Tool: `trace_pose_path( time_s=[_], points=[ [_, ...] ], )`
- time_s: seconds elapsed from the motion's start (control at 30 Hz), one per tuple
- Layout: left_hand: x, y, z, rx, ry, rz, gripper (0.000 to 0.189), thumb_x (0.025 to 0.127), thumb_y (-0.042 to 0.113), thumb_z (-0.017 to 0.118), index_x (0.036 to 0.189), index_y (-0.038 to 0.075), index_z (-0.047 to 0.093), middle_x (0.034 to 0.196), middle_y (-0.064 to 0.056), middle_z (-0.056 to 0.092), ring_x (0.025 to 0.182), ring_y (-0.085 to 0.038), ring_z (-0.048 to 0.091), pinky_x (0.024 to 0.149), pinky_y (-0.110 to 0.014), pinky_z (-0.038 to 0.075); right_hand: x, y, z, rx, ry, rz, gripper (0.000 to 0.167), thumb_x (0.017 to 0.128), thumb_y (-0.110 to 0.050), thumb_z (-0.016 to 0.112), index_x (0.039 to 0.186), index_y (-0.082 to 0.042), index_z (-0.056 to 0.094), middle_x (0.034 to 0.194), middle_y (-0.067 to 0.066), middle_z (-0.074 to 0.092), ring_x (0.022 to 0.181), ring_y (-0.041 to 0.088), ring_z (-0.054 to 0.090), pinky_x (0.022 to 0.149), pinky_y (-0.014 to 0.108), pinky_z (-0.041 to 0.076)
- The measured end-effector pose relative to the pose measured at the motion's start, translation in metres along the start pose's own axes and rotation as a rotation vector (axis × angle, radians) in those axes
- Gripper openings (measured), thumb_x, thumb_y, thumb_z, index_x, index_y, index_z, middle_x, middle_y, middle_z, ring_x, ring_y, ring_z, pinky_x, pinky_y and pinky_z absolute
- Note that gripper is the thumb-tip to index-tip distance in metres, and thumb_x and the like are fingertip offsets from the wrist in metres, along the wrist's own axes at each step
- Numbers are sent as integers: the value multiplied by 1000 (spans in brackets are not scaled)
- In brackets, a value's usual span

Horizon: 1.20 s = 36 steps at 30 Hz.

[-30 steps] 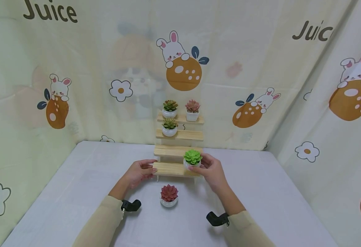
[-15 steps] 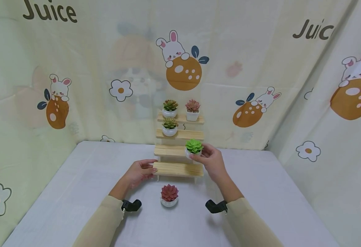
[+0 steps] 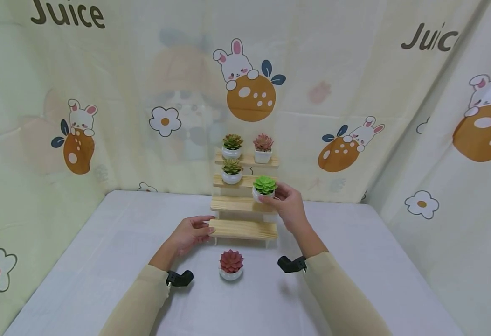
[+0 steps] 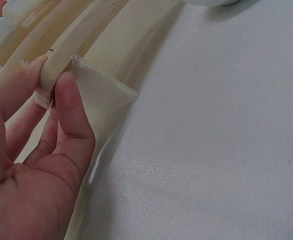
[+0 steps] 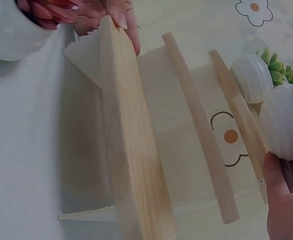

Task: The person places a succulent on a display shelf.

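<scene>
My left hand (image 3: 191, 234) pinches the left end of the lowest board of a four-tier wooden plant stand (image 3: 243, 228); in the left wrist view thumb and fingers (image 4: 70, 95) clasp that board's end (image 4: 54, 75). At the stand's right side my right hand (image 3: 290, 205) holds a bright green potted succulent (image 3: 265, 185) by its white pot. The pot is in front of the second board from the top; whether it touches is unclear. In the right wrist view the ribbed pot (image 5: 285, 122) is seen from the side, its green leaves hidden.
Two potted succulents, dark green (image 3: 232, 142) and pink (image 3: 263, 144), stand on the top board. A yellowish-green one (image 3: 231, 168) sits on the second board's left. A red potted succulent (image 3: 231, 266) rests on the white-covered table (image 3: 346, 275) before the stand. A patterned curtain (image 3: 312, 60) hangs behind.
My right hand has lifted the bright green succulent from the lowest board's right end up to the second board from the top. My left hand keeps its grip on the stand.
</scene>
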<state>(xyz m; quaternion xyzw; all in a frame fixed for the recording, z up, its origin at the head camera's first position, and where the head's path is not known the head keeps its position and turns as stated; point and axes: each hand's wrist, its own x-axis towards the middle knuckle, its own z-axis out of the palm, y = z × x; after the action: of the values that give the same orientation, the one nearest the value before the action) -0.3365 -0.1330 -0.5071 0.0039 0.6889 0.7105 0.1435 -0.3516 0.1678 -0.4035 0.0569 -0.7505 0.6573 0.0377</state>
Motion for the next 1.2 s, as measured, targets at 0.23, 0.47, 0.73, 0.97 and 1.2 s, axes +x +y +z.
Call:
trace_pose_path(
  time_s=[0.23,0.47,0.73,0.97,1.2],
  points=[
    [1,-1,0,-10,-10,-1,50,94,6,73,143,7,60,112,-10,67,87,-15,68,75,-27,59,15,-5,0,-35,28,-40,62,84,-17,86,140,-9,61,138,13,65,122,23,62,87,15,55],
    [0,1,0,-19,-13,-14,51,94,7,73,143,6,59,111,-9,66,88,-15,67,76,-26,58,27,-7,1,-56,42,-61,63,82,-25,88,138,-12,64,133,11,68,117,22,64,85,18,55],
    [-1,1,0,-28,-13,-18,51,94,7,74,142,6,60,111,-9,65,87,-15,67,75,-26,58,35,-6,3,-85,83,-96,60,82,-27,89,133,-7,66,128,15,69,114,24,65,83,17,54],
    [-1,0,1,-37,-23,-16,49,94,5,72,142,5,60,109,-8,67,87,-15,68,75,-26,59,40,-6,6,-123,118,-115,58,83,-26,88,132,-5,66,126,16,70,115,25,66,89,24,55],
    [-1,1,1,-37,-11,-20,50,94,6,73,142,5,60,110,-9,66,88,-15,68,75,-25,59,41,-7,6,-144,110,-97,62,84,-24,87,138,-5,63,132,16,68,122,28,65,103,42,55]
  ],
)
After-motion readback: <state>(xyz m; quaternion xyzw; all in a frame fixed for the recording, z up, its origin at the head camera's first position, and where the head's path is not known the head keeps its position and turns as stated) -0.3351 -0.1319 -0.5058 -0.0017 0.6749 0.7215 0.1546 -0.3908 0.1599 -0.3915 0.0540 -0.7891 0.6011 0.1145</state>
